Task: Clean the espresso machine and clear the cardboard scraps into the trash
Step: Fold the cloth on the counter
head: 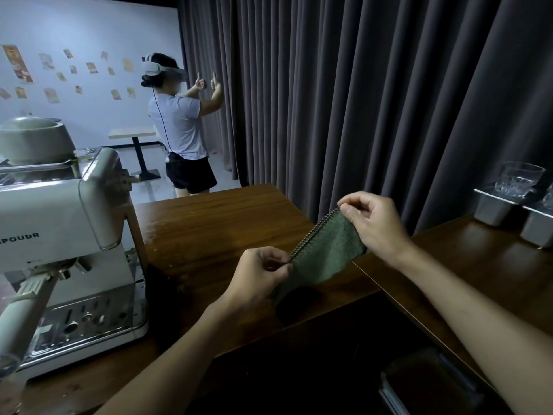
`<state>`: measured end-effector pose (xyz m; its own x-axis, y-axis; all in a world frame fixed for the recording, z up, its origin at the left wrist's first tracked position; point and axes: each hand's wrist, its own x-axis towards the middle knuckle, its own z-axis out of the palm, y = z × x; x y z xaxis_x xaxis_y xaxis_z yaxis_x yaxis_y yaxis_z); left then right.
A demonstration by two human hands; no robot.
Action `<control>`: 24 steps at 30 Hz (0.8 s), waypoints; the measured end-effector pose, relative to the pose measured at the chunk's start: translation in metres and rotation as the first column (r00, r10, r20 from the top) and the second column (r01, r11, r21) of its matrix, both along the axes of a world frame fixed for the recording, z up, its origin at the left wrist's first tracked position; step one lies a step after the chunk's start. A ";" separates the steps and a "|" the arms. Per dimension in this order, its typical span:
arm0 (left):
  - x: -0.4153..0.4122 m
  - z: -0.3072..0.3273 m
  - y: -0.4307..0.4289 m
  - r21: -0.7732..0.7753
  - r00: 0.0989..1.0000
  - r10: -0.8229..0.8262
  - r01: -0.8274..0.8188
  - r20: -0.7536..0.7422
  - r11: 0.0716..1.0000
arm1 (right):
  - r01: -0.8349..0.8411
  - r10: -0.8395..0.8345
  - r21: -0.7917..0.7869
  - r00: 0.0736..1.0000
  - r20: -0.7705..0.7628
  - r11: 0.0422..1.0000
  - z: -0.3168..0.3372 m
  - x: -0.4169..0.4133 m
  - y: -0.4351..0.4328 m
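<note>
A green cloth (324, 256) is stretched between my two hands above the wooden counter (215, 223). My left hand (258, 272) pinches its lower corner. My right hand (374, 223) pinches the upper corner, farther back and to the right. The pale espresso machine (59, 223) stands on the counter at the left, with its portafilter handle (24, 307) pointing toward me and the metal drip tray (86, 322) below. No cardboard scraps show in view.
A dark bin (431, 381) sits low at the bottom right under the counter. Glass tumblers (519, 178) rest on grey metal containers (493, 208) at the right. Grey curtains (344, 100) hang behind. A person in a headset (179, 127) stands beyond the counter.
</note>
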<state>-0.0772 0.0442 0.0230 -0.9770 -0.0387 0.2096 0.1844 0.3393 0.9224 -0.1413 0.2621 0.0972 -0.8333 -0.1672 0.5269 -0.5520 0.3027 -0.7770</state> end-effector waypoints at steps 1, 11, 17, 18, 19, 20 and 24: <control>0.001 0.002 -0.001 0.004 1.000 0.010 -0.010 0.012 1.000 | 0.022 -0.022 -0.022 1.000 0.000 1.000 -0.002 -0.003 0.003; -0.002 0.009 -0.017 -0.045 0.999 0.006 -0.004 0.041 0.999 | 0.056 -0.056 -0.032 0.998 0.022 0.998 -0.009 -0.011 0.015; -0.011 0.047 -0.037 -0.287 0.944 0.119 -0.211 -0.307 0.934 | 0.052 -0.069 0.184 0.994 0.085 0.982 -0.022 -0.026 0.015; -0.013 0.050 -0.039 -0.337 0.936 0.115 -0.231 -0.332 0.913 | 0.056 -0.075 0.228 0.994 0.076 0.972 -0.024 -0.028 0.013; -0.014 0.052 -0.041 -0.383 0.930 0.112 -0.252 -0.351 0.889 | 0.060 -0.079 0.259 0.995 0.060 0.964 -0.025 -0.029 0.011; -0.014 0.050 -0.044 -0.433 0.926 0.102 -0.264 -0.362 0.862 | 0.065 -0.077 0.280 0.996 0.033 0.958 -0.027 -0.029 0.009; -0.003 0.018 -0.053 -0.698 0.978 -0.147 0.004 -0.146 0.716 | -0.087 0.027 0.613 0.994 0.106 0.785 -0.049 -0.025 0.018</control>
